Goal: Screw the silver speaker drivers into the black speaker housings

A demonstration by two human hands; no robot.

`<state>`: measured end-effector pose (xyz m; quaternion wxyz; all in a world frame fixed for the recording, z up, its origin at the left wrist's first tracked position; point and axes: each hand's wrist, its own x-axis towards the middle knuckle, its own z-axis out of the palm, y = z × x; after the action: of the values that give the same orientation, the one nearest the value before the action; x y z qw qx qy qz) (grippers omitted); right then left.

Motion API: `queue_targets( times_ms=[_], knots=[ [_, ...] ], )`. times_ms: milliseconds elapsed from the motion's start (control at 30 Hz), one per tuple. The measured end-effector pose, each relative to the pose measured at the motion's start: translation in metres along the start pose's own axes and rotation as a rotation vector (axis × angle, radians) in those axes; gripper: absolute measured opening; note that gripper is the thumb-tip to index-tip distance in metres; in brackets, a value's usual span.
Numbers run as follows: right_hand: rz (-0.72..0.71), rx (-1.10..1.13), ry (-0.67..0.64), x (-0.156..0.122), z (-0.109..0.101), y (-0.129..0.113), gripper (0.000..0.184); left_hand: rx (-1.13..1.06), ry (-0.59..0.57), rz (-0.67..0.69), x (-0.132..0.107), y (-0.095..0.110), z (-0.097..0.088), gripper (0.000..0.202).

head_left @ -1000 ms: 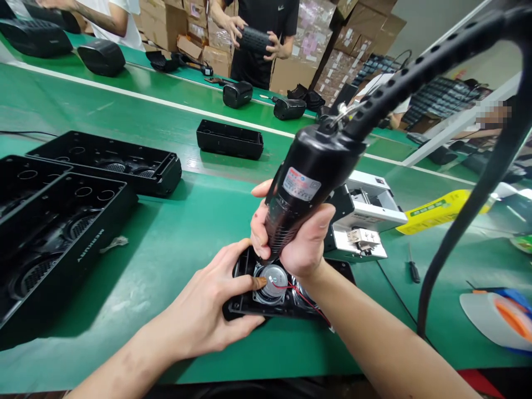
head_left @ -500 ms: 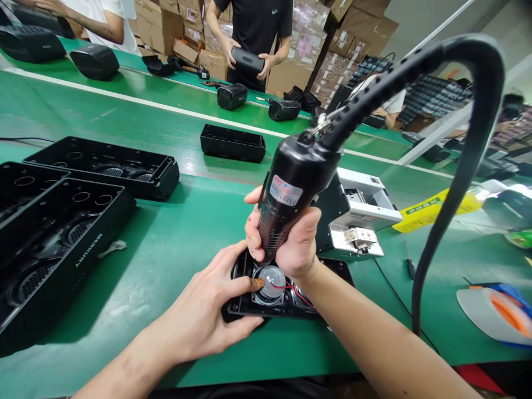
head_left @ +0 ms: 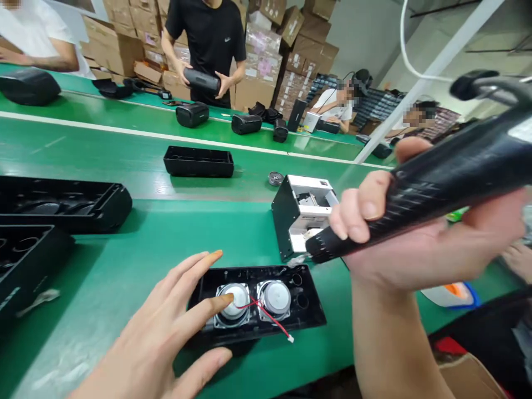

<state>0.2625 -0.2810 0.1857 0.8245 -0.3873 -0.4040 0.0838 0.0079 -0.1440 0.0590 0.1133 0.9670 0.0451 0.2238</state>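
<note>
My right hand [head_left: 415,238] grips a black electric screwdriver [head_left: 440,177], raised and tilted so that its nose points left and down by the screw feeder [head_left: 286,221], a black and white box. Below it lies a black speaker housing [head_left: 316,310] holding two round speaker drivers [head_left: 276,297] with silvery backs. Red and black wires [head_left: 272,317] cross between them and end in a small white plug [head_left: 290,338]. My left hand [head_left: 166,327] is open, fingers spread over the left end of the housing. Its index fingertip is at the left driver; touching or just above, I cannot tell.
Other open black housings stand at left [head_left: 54,205] and farther back [head_left: 198,162]. A small round part [head_left: 275,178] lies behind the feeder. Across the green bench, a person in black [head_left: 205,50] holds a cylindrical speaker [head_left: 202,82]. A tape roll [head_left: 451,296] is at right.
My right hand has lifted the screwdriver off the left driver and swung it right, toward the feeder. My left hand's fingers have spread. The view has shifted right.
</note>
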Motion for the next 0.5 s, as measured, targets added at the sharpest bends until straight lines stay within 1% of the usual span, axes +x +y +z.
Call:
queue_targets(
  times_ms=[67,100,167,233,267,300,333,400,433,500],
  knots=[
    [-0.1,-0.082,0.066,0.004,-0.021,-0.009,0.05,-0.01,0.014,0.062,0.02,0.008,-0.002,0.043],
    [-0.137,-0.109,0.091,0.004,-0.03,-0.01,0.05,-0.016,-0.008,0.106,0.03,0.013,-0.001,0.045],
    [-0.179,-0.151,0.138,0.005,-0.045,-0.006,0.052,-0.021,-0.102,0.187,0.048,0.022,0.005,0.051],
    [-0.194,-0.188,0.166,0.005,-0.056,0.001,0.053,-0.027,-0.206,0.265,0.061,0.028,0.017,0.062],
    [-0.195,-0.206,0.176,0.005,-0.061,0.005,0.054,-0.03,-0.237,0.301,0.065,0.03,0.024,0.063],
    [-0.194,-0.219,0.18,0.004,-0.064,0.009,0.055,-0.038,-0.25,0.321,0.068,0.032,0.031,0.06],
    [-0.189,-0.225,0.184,0.004,-0.067,0.013,0.056,-0.052,-0.239,0.337,0.07,0.033,0.038,0.052],
    [-0.179,-0.211,0.191,0.004,-0.07,0.02,0.059,-0.085,-0.174,0.354,0.073,0.036,0.048,0.032],
    [-0.18,-0.199,0.195,0.004,-0.071,0.023,0.06,-0.09,-0.152,0.357,0.074,0.037,0.05,0.025],
    [-0.193,-0.179,0.2,0.005,-0.07,0.026,0.06,-0.069,-0.133,0.373,0.077,0.039,0.049,0.022]
  ],
)
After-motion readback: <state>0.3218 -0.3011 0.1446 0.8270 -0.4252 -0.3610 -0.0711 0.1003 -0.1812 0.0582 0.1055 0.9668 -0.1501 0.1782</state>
